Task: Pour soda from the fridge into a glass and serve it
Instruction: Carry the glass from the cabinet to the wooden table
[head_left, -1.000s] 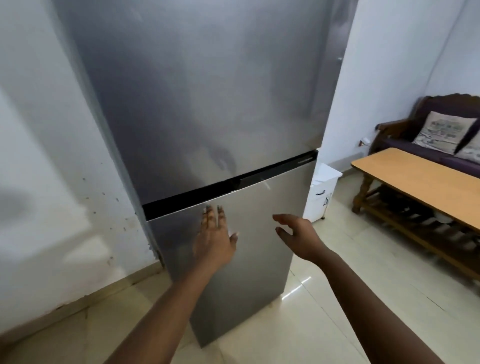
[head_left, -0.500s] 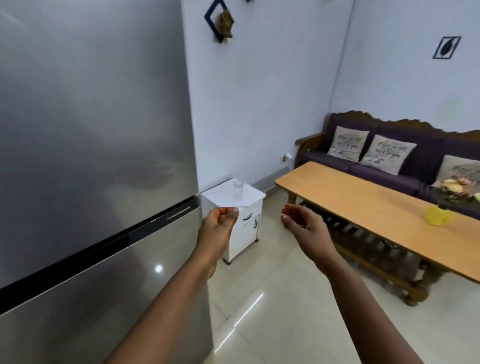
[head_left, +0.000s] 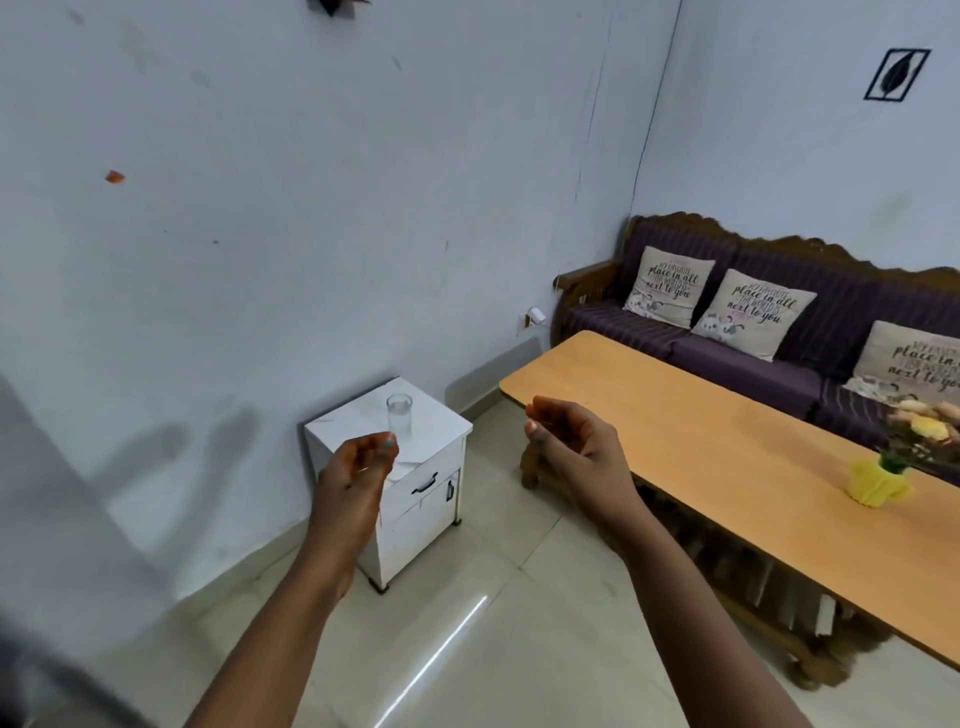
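A clear empty glass (head_left: 399, 420) stands upright on a small white cabinet (head_left: 441, 457) against the wall. My left hand (head_left: 358, 473) hovers in front of the cabinet, just below the glass, fingers curled loosely with nothing in them. My right hand (head_left: 574, 447) is raised to the right of the cabinet, fingers bent and apart, holding nothing. The fridge shows only as a grey blur at the bottom left edge (head_left: 31, 670). No soda is in view.
A long wooden coffee table (head_left: 701, 467) runs along the right, with a yellow vase of flowers (head_left: 878, 480) on it. Behind it stands a purple sofa (head_left: 748, 364) with cushions. The tiled floor (head_left: 467, 649) lies between cabinet and table.
My view has swung right from the fridge door to the white cabinet and the glass. My left hand left the fridge door and its fingers curled in; both hands hang in the air.
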